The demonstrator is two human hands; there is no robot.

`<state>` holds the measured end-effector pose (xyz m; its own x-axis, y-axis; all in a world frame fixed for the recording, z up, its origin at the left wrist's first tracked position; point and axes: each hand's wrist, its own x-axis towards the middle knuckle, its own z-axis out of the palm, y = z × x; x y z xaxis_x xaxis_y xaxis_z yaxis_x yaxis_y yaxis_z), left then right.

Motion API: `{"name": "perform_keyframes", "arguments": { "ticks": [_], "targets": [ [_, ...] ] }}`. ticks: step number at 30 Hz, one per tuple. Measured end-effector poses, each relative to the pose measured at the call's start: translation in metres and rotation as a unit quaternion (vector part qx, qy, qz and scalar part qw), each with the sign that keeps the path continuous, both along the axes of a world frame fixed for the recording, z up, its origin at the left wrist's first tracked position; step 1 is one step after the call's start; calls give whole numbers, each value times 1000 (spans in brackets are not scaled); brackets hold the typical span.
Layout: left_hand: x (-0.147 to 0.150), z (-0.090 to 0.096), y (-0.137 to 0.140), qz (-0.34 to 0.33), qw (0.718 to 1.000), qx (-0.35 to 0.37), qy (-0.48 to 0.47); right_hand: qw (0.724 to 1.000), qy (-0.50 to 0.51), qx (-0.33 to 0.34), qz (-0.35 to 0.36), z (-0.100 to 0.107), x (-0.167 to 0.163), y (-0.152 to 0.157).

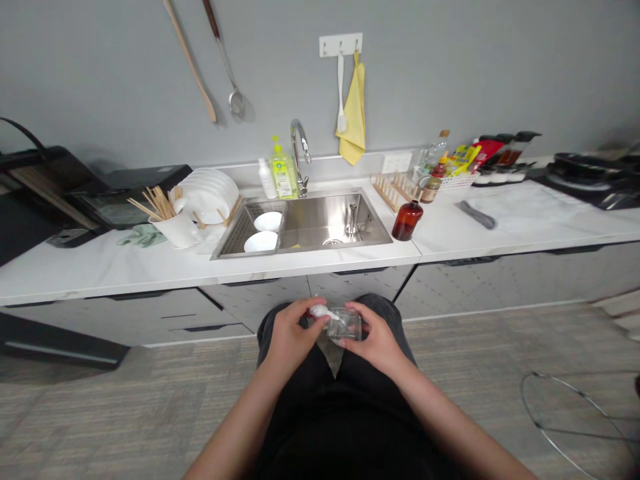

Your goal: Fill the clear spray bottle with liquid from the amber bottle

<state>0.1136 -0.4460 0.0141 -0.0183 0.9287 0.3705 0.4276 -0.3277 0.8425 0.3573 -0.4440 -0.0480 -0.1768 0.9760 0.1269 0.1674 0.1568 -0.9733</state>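
Observation:
Both hands meet above my lap, in front of the sink cabinet. My left hand [297, 327] pinches a white pump head [320, 311] between thumb and fingers. Its narrow end points right, at the clear bottle or jar [349, 327], and overlaps it in view; whether it sits inside I cannot tell. Fingers of my right hand [373, 335] are wrapped around that clear container from the right side, and it looks tilted. On the counter stands an amber bottle [407, 221] with no pump on it, right of the sink.
The steel sink [320, 248] holds two white bowls [261, 241] in a rack at its left. A cup of chopsticks [177, 230] and white plates [213, 190] stand left of it. Dish soap [283, 175] is behind. A wire frame [575, 427] stands on the floor at right.

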Motion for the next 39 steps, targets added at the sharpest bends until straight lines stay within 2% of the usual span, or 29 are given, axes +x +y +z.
{"name": "perform_keyframes", "arguments": {
  "ticks": [8,16,20,22,24,28,33,37,39],
  "targets": [
    [-31,6,11,-21,1000,-9,10,1000,2,12,19,-4,-14,29],
    [-70,19,36,37,999,-9,10,999,-9,-1,37,0,-39,70],
    [-108,17,50,67,994,-29,-80,999,-3,-11,39,-1,-46,89],
    [-137,16,55,110,982,-27,-152,999,3,-16,35,-3,-47,97],
    [-173,17,60,186,959,-10,-212,999,11,-23,28,-4,-45,104],
    [-253,17,68,314,910,41,-268,999,17,-37,19,-2,-38,116],
    [-332,11,86,470,851,67,-224,999,19,-28,5,5,-33,128],
    [-368,4,113,533,832,-51,-145,1000,3,-20,-11,7,-28,131],
    [-382,1,128,533,839,-92,-62,1000,-7,-16,-13,9,-26,131]
  ]
}}
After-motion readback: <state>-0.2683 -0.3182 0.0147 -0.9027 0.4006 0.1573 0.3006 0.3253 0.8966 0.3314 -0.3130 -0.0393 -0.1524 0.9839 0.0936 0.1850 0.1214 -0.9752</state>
